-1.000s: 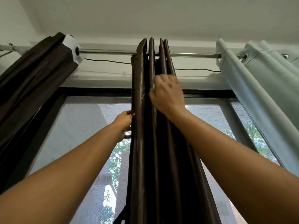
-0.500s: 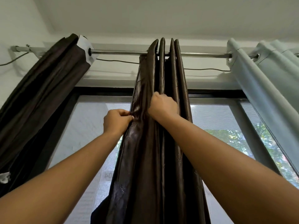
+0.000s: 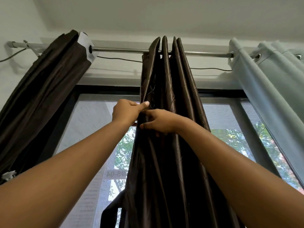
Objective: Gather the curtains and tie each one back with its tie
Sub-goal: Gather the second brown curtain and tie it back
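Fingers (image 3: pixel 144 104) of left hand (image 3: pixel 126 112) pinch the left edge of the gathered brown curtain (image 3: pixel 166 145); right hand (image 3: pixel 160 122) grips adjoining folds. Curtain hangs mid-rod (image 3: pixel 118 50), between a second brown curtain (image 3: pixel 41 96) and a pale curtain (image 3: pixel 269 89).

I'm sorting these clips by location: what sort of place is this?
Probably a room in a home, at a window. A metal curtain rod carries a brown curtain and a pale curtain over a screened window with trees outside.

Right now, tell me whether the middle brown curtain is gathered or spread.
Gathered: the middle brown curtain hangs in tight pleats bunched on the rod, window bare either side.
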